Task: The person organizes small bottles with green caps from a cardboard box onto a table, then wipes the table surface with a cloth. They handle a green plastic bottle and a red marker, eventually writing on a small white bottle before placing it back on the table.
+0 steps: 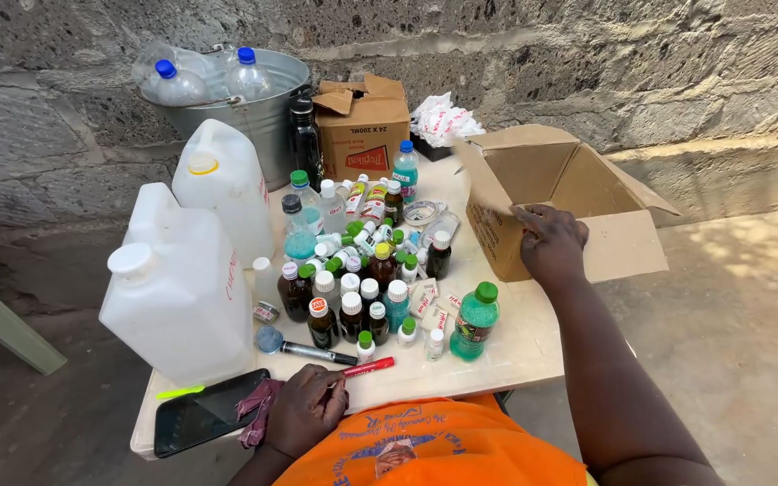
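Note:
My left hand (306,407) rests at the near edge of the small table (515,346), fingers curled around a red marker (369,366). My right hand (551,243) lies on the near rim of an open cardboard box (547,193) tipped on its side at the table's right. Between the hands stands a cluster of several small bottles (353,288) with white and green caps. A green bottle (474,321) stands alone at the cluster's right. A black marker (317,353) lies in front of the bottles.
Two large white jugs (182,297) (222,184) stand on the table's left. A dark phone (209,412) and a cloth lie at the near left corner. Behind are a metal bucket (263,108) holding clear bottles, a small brown carton (362,126), and a stone wall.

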